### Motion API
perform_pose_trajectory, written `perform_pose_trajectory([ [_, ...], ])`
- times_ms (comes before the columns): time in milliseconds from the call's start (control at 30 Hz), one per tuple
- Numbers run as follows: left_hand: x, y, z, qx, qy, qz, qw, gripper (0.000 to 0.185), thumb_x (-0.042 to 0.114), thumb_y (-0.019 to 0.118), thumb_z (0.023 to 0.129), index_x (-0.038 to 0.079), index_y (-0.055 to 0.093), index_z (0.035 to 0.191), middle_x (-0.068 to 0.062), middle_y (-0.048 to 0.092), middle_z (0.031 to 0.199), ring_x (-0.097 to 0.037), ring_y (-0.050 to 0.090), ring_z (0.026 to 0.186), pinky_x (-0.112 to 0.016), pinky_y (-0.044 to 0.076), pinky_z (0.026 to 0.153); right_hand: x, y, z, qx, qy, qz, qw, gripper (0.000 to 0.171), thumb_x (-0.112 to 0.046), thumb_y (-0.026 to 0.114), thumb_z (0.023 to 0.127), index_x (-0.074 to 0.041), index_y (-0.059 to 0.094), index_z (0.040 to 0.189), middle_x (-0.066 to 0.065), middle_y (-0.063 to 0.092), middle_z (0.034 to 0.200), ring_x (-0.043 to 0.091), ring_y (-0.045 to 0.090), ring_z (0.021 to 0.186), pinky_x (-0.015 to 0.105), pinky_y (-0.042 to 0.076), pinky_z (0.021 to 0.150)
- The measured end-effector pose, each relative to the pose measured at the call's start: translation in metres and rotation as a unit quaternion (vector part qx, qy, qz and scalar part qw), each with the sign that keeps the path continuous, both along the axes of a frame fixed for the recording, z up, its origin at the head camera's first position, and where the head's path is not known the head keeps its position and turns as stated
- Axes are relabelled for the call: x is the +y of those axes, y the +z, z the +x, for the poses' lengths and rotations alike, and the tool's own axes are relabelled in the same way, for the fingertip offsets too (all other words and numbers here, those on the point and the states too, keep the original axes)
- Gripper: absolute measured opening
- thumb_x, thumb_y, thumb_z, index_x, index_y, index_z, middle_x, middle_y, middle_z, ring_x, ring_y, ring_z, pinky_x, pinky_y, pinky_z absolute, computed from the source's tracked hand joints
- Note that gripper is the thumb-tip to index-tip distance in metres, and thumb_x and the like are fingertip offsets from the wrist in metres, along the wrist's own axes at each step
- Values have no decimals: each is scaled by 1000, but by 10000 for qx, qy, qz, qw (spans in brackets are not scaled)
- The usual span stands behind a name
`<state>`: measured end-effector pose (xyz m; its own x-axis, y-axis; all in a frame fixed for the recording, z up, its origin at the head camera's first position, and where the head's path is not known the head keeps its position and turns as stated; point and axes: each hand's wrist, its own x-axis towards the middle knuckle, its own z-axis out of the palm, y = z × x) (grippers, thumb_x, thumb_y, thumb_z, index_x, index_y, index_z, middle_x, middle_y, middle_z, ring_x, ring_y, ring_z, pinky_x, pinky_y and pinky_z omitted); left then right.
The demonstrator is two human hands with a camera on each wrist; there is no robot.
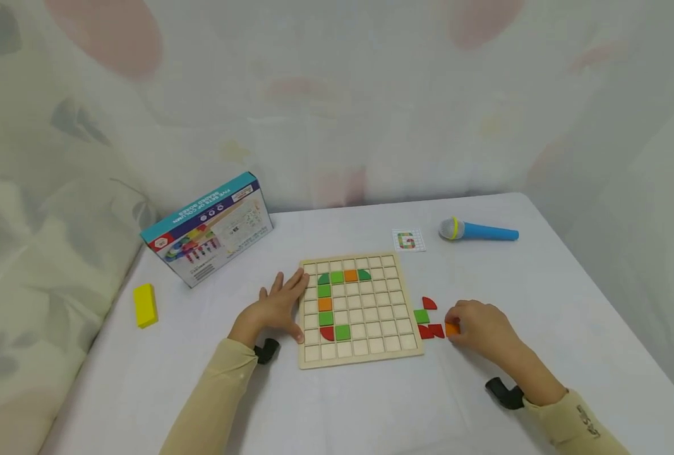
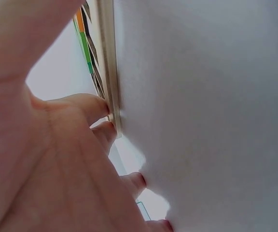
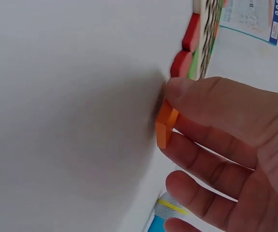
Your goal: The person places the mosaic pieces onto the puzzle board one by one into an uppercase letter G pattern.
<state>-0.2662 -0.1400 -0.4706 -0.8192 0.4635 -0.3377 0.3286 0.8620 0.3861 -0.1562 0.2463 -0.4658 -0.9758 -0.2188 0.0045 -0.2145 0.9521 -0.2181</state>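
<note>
And the right hand (image 1: 481, 325) has the orange tile (image 3: 164, 124) pinched at its fingertips! Across from it, the left hand (image 1: 276, 309), fingers spread, touches its side of the board (image 1: 373, 315), which lies between the hands. That tile looks light, stiff, maybe slick, hardly fragile; opposite edges seem the best hold.

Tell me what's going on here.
A person is working with coloured tiles at a pale wooden grid board. Their right hand pinches a small flat orange tile to the right of the board, beside loose red and green tiles. Their left hand, fingers spread, touches the board's left edge. On the grid, green, orange and red tiles make an open C-like outline. A small white card printed with a coloured G lies beyond it.
</note>
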Motion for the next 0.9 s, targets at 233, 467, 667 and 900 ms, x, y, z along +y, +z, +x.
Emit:
perform_pose_trajectory([
  [233, 0, 0, -1, -53, 42, -42, 10000, 135, 42, 88, 45, 20, 5, 150, 0, -9, 155, -38, -15, 137, -70, -4, 99, -15, 4, -9, 467, 467, -160, 9977, 18, -17, 78, 68, -11, 70, 83, -6, 59, 75, 11, 50, 67, 28, 47, 61],
  [467, 1, 1, 0, -102, 81, -84, 9999, 134, 40, 88, 46, 20, 5, 150, 2, -9, 155, -37, -15, 138, -69, -4, 100, -44, 0, -23, 752, 946, -167, 9925, 20, -20, 79, 66, -14, 70, 82, -10, 56, 75, 7, 48, 66, 26, 43, 58],
  [667, 1, 2, 2, -42, 42, -78, 10000, 134, 40, 88, 47, 20, 6, 150, 0, -8, 155, -38, -14, 137, -69, -3, 100, -75, 5, -31, 758, 1264, -153, 9890, 22, -24, 78, 68, -15, 70, 87, -10, 57, 78, 8, 46, 67, 27, 42, 60],
  [900, 0, 3, 3, -53, 41, -23, 10000, 133, 40, 89, 47, 19, 8, 150, 0, -7, 155, -38, -14, 137, -70, -3, 100, -108, 8, -36, 715, 1744, 80, 9820, 16, -27, 75, 72, -19, 70, 85, -10, 55, 76, 8, 44, 65, 26, 40, 61],
])
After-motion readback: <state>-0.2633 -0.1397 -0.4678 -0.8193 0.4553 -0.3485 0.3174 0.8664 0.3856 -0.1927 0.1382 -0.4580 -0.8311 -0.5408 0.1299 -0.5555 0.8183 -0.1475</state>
